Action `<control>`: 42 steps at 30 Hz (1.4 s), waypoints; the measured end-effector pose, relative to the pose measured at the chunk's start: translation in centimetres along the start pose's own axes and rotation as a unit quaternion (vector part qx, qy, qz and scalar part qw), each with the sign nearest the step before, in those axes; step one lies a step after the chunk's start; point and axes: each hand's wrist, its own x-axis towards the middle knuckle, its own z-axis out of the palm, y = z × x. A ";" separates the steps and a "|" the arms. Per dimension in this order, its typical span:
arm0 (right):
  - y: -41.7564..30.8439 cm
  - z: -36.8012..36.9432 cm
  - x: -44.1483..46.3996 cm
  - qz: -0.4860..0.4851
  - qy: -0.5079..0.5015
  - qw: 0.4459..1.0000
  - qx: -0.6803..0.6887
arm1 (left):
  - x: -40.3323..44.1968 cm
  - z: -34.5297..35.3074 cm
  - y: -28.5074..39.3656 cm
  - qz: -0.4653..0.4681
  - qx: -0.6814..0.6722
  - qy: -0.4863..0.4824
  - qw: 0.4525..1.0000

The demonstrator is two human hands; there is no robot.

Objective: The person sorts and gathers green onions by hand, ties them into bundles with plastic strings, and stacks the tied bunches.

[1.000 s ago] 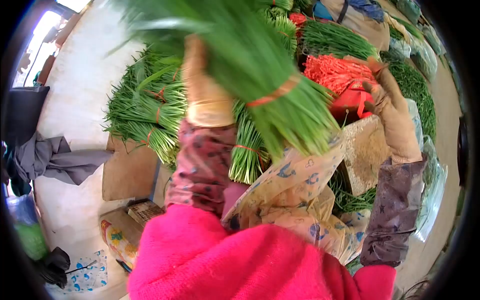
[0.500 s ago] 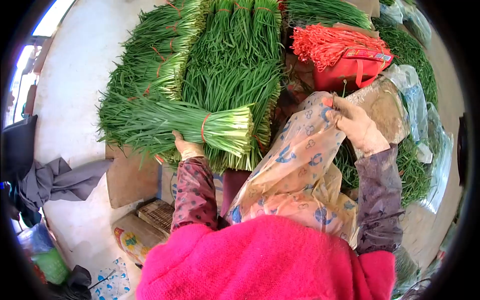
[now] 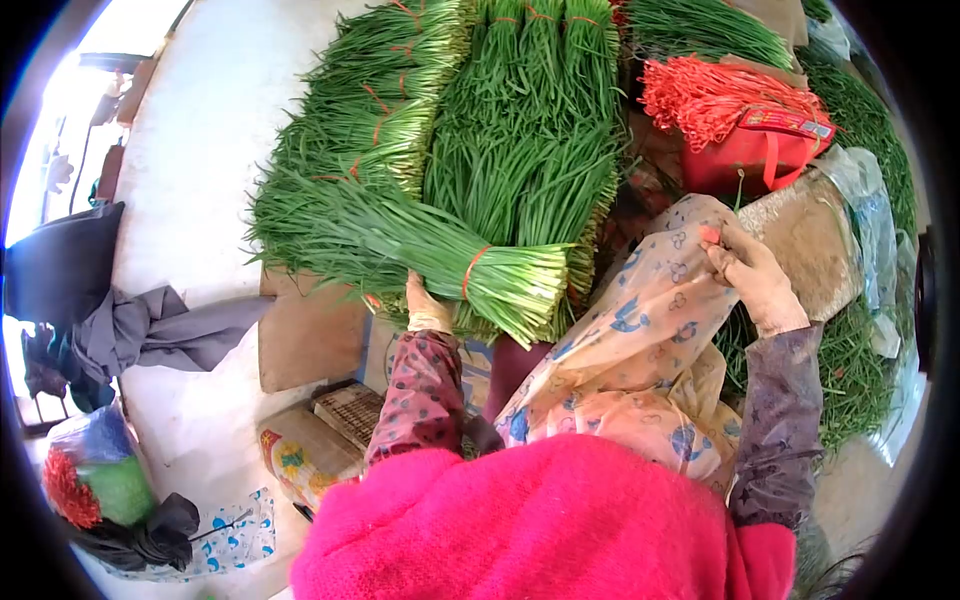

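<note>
A thick bundle of garlic chives (image 3: pixel 420 232), tied with a red band, lies across other bundles, its pale cut ends toward the right. My left hand (image 3: pixel 426 304), in a pale glove, grips this bundle from below, and the chives hide most of its fingers. My right hand (image 3: pixel 764 282), also gloved, has thumb and fingers closed on the raised edge of a translucent plastic apron (image 3: pixel 640 320) printed with blue shapes. A bit of red shows at its fingertips. The apron drapes down from there over my lap.
Rows of banded chive bundles (image 3: pixel 530 150) are stacked ahead. Right of them, red ties (image 3: pixel 730 95) lie over a red bag (image 3: pixel 745 155) beside a worn board (image 3: pixel 805 240). Loose greens (image 3: pixel 855 375) lie at the right. Grey cloth (image 3: pixel 165 330) and a sack (image 3: pixel 305 455) are at the left.
The view has swung left, so everything sits farther right. The held bundle's cut ends have dipped slightly. Both hands keep their hold, with the right hand still on the apron edge.
</note>
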 end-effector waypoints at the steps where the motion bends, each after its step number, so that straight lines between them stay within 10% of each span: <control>1: 0.1 0.0 0.0 -0.004 -0.002 1.000 0.001 | -0.4 -0.1 0.7 0.004 -0.001 -0.001 1.000; 4: -0.1 -0.2 -0.4 0.030 0.007 0.999 0.032 | -1.2 -1.3 3.3 -0.091 0.043 -0.115 0.988; 8: 0.0 -0.2 -0.9 0.015 0.019 0.999 0.039 | -2.4 -4.2 9.1 -0.149 0.319 0.019 0.936; 11: 0.6 0.1 -0.8 0.017 0.040 0.998 0.054 | -3.6 -3.9 13.9 -0.070 0.702 0.023 0.708; 13: 0.8 0.1 -0.8 0.001 0.035 0.998 0.054 | -9.5 3.9 15.5 0.013 0.940 0.021 0.341; 14: 0.6 0.5 -0.7 0.009 0.049 0.997 0.060 | -8.4 3.0 15.6 0.090 0.951 0.072 0.287; 17: 0.9 0.8 -0.6 -0.057 0.056 0.997 -0.002 | -7.4 4.5 14.5 0.254 0.826 -0.186 0.468; 19: 0.9 0.7 -0.9 -0.050 0.054 0.997 -0.029 | -9.7 9.1 11.3 0.354 0.872 -0.274 0.198; 23: 1.2 0.3 -2.4 0.002 0.059 0.996 0.069 | -5.8 9.6 7.5 0.276 0.894 -0.341 0.093; 29: 3.7 -0.6 -5.4 0.032 0.070 0.983 0.169 | -2.2 6.6 7.5 0.367 0.808 -0.427 0.175; 37: 9.3 -0.6 -9.1 0.160 0.220 0.930 0.246 | -1.9 4.6 6.0 0.347 0.846 -0.391 0.105; 42: 4.1 0.4 -7.8 -0.010 0.354 0.928 -0.117 | -2.3 5.2 6.3 0.365 0.832 -0.399 0.127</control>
